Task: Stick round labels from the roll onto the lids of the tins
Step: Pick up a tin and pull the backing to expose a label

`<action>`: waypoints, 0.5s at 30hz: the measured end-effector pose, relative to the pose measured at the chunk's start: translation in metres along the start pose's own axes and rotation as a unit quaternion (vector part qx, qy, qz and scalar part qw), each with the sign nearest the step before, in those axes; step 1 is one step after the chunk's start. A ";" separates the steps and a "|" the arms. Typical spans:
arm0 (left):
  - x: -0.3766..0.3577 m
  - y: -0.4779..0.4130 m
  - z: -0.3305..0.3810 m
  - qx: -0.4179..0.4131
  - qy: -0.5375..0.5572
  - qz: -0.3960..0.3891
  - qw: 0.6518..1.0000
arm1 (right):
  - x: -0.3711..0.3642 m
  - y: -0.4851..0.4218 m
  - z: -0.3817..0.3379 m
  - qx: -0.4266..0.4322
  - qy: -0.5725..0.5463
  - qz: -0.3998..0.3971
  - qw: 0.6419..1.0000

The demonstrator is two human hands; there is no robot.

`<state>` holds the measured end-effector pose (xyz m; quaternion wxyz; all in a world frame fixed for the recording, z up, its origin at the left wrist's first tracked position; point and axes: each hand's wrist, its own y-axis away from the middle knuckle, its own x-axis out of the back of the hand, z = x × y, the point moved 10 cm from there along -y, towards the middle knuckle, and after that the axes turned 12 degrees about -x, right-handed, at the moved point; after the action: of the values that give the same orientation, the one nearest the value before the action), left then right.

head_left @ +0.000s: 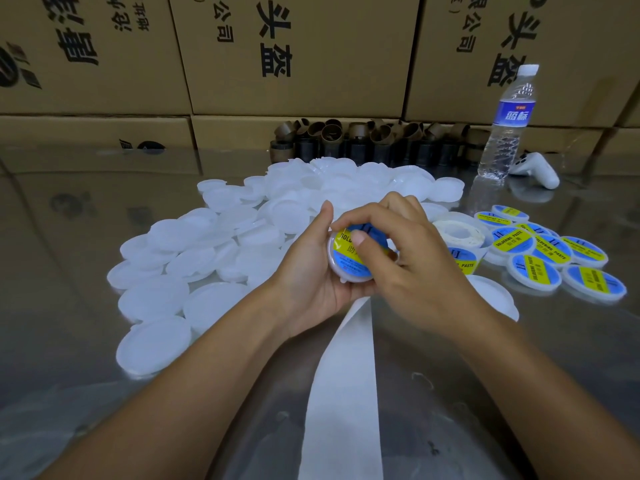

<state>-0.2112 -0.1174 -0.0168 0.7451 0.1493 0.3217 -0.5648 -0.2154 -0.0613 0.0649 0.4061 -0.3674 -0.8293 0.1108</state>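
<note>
Filling the whole background, printed cardboard boxes [298, 57] stand stacked behind a shiny table [69, 258]. Across the table's middle and left spreads a loose heap of blank white lids [214, 244], many overlapping. A white backing strip [346, 393] lies with its long axis running from the near edge straight away toward the hands, narrowing to a twisted point just under them. To the right sits a cluster of labelled lids [554, 258], face up, their yellow bands pointing every which way. A water bottle [505, 126] stands upright at the far right, with brown cardboard cores [363, 136] lined along the boxes and a white controller [536, 168] just beside the bottle. The label roll [457, 233] lies flat between the hands and the labelled lids.

The left hand [308, 282] cups the held lid [349, 271] above the table's centre, fingers curled beneath it and thumb up along its left rim. The lid's face tilts toward the camera. The right hand [408, 258] grips it from the right, fingers bent over the far edge, thumb pressing the blue-and-yellow label [346, 237], whose yellow band runs from upper left to lower right.
</note>
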 end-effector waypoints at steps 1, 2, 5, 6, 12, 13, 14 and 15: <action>0.000 0.000 0.000 0.000 -0.001 0.001 1.000 | 0.000 0.000 0.000 0.000 -0.001 -0.001 1.000; 0.000 0.000 0.000 -0.001 -0.001 0.003 1.000 | 0.000 0.000 0.000 0.000 0.000 -0.001 1.000; 0.001 0.000 -0.001 0.000 0.004 0.008 1.000 | -0.001 0.001 0.001 -0.001 0.000 -0.005 1.000; 0.001 0.000 -0.001 0.000 0.004 0.007 1.000 | -0.001 0.001 0.001 -0.002 0.000 -0.006 1.000; 0.000 0.000 -0.002 0.003 0.009 0.002 1.000 | -0.001 0.000 0.002 -0.007 0.002 -0.006 1.000; 0.000 0.000 -0.001 0.002 0.010 0.001 1.000 | -0.001 0.000 0.002 -0.007 0.001 -0.005 1.000; 0.000 0.000 -0.001 0.002 0.013 0.001 1.000 | -0.001 0.000 0.002 -0.008 0.001 -0.006 1.000; 0.000 0.000 -0.001 0.002 0.015 0.001 1.000 | -0.001 0.000 0.002 -0.008 0.001 -0.006 1.000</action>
<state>-0.2114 -0.1170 -0.0174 0.7404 0.1590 0.3316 -0.5626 -0.2163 -0.0613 0.0632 0.4049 -0.3659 -0.8319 0.1008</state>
